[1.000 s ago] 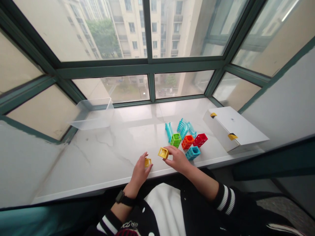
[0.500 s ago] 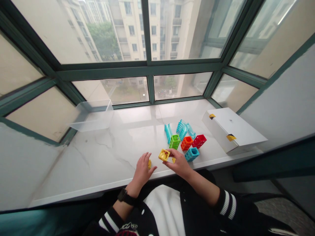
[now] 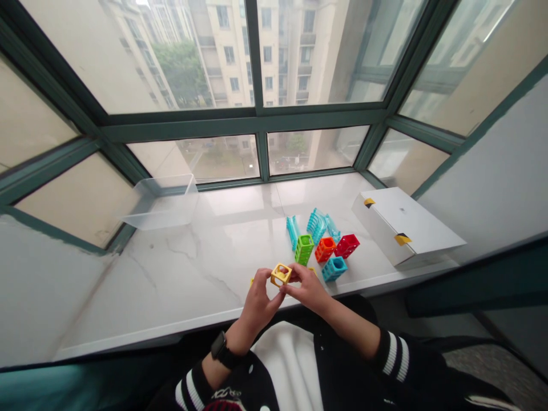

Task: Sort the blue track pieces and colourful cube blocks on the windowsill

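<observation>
Right hand (image 3: 307, 287): fingers clamping on the right side of the yellow cube (image 3: 281, 275), thumb sitting low near its corner. Left hand (image 3: 258, 299): curving around the cube's left side, thumb and fingers standing apart, thumb tip meeting the right thumb's area; whether it is gripping too, cannot tell. Cube is sitting between both hands, over the sill's near edge, an open face showing.

One yellow bit (image 3: 252, 282) is peeking out behind the left hand, another yellow piece (image 3: 312, 270) behind the right; both mostly hidden. Watch (image 3: 219, 346) is circling the left wrist.

Just beyond the right hand, the green block (image 3: 304, 249) is standing, orange block (image 3: 325, 249) to its right, red block (image 3: 347, 246) next, leaning. Blue block (image 3: 334, 268) is resting nearer the edge, just beside the right hand. Behind these, three clear-blue parts (image 3: 317, 224) are lying.

Farther right, white box (image 3: 413, 220) is resting on the sill (image 3: 205, 262); far left, clear bin (image 3: 171, 216). Windows (image 3: 214, 154) are rising behind.
</observation>
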{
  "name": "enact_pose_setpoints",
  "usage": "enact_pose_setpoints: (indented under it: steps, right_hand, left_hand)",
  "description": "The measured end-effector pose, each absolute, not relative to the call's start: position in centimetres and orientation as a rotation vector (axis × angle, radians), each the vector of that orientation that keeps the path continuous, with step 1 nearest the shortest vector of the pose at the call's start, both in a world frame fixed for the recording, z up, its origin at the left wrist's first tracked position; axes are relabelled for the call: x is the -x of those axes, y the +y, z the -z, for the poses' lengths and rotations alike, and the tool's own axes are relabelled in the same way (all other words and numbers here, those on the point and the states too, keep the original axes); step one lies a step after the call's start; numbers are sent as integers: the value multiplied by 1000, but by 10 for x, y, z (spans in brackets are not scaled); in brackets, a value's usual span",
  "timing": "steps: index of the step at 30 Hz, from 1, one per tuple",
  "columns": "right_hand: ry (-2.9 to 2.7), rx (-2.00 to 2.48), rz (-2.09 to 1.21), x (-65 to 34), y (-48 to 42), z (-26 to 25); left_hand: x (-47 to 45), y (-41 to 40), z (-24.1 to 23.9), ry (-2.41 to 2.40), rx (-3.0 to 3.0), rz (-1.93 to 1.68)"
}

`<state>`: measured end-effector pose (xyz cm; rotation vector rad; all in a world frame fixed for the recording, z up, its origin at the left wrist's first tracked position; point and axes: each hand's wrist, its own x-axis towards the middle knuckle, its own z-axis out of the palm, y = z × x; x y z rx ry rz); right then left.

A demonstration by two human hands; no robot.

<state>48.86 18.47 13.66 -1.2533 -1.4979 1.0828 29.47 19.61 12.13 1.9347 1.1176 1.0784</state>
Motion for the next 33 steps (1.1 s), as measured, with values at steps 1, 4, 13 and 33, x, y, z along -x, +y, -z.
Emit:
enact_pose_setpoints:
  steps: [1, 4, 13, 33]
  right_hand:
    - [-1519, 1254, -1077, -490, 185, -136]
    - [-1516, 1247, -1060, -497, 187, -134]
    - [-1552, 1076, -1173, -511, 186, -138]
    - [-1807, 1111, -940, -527, 181, -155]
  left_hand:
    - [-294, 197, -121, 1115, -1890, -1079]
    - [-291, 200, -118, 1055, -1672, -1059]
    - [-296, 200, -111, 760, -999, -859]
    - [-309, 193, -110, 695, -784, -847]
